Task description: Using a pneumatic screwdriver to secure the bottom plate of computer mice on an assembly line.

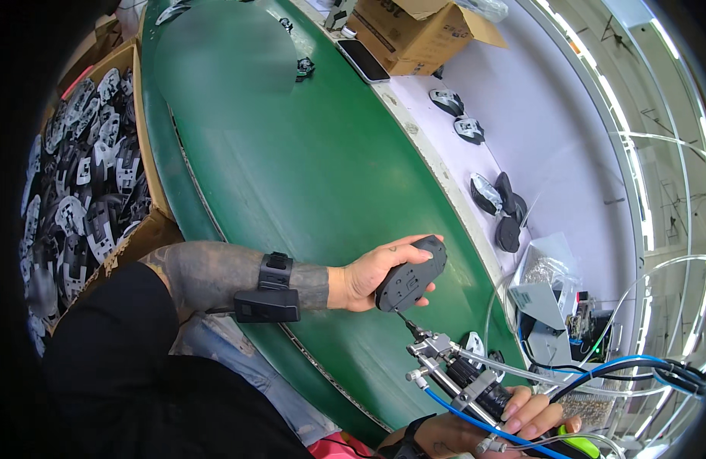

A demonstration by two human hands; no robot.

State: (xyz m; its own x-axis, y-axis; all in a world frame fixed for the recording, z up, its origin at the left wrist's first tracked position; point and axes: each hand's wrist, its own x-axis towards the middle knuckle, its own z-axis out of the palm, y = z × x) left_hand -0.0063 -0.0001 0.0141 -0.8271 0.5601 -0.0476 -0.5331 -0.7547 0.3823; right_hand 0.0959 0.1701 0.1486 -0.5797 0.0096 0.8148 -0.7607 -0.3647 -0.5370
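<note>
My left hand grips a black computer mouse with its underside turned up, the thumb over one edge and fingers beneath. It is held above a green conveyor belt. My right hand is wrapped round a powered screwdriver with a metal frame, a black body and air hoses attached. Its thin bit points at the near end of the mouse and appears to meet it there. Part of the right hand's grip is hidden behind the tool. A grey-white mouse part lies just beyond the screwdriver.
At left stands a cardboard box full of grey and black mouse shells. Along the right ledge lie several mouse halves, a phone and a cardboard carton. A screw-feeding machine and a blue hose are at lower right.
</note>
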